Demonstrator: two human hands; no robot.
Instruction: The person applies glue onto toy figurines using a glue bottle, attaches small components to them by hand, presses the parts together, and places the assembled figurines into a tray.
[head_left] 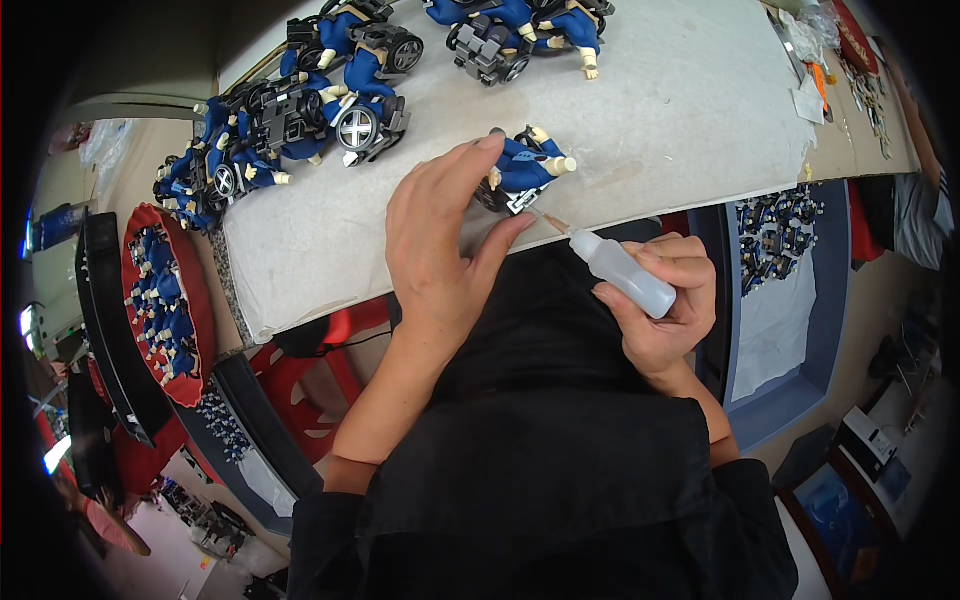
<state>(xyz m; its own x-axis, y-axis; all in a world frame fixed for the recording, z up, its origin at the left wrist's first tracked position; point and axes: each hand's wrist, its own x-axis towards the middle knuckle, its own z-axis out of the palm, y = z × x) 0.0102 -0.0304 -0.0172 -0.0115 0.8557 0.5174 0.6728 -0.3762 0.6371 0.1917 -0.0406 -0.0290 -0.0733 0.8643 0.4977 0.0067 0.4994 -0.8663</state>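
Grey tabletop (pixel 640 110) fills the upper view, its near edge just above the person's dark lap. On its far left stands a crowd of finished blue toys (pixel 300 120), figures on black wheeled frames, with another cluster (pixel 520 30) at the top. Left of the tabletop sits a red tray (pixel 200 330) of small blue parts; a blue tray (pixel 810 330) with more parts lies to the right. At the near edge rests one blue toy (pixel 525 170), steadied by the left hand (pixel 440 240), whose grip is narrow, index finger over the top and thumb under the side. The right hand (pixel 665 305) is closed round a clear squeeze bottle (pixel 625 272), its thin nozzle touching the toy's underside. The toy looks light, stiff plastic with small fragile limbs, best held by the body; the bottle seems soft, so it likely needs a gentle squeeze at mid-body.
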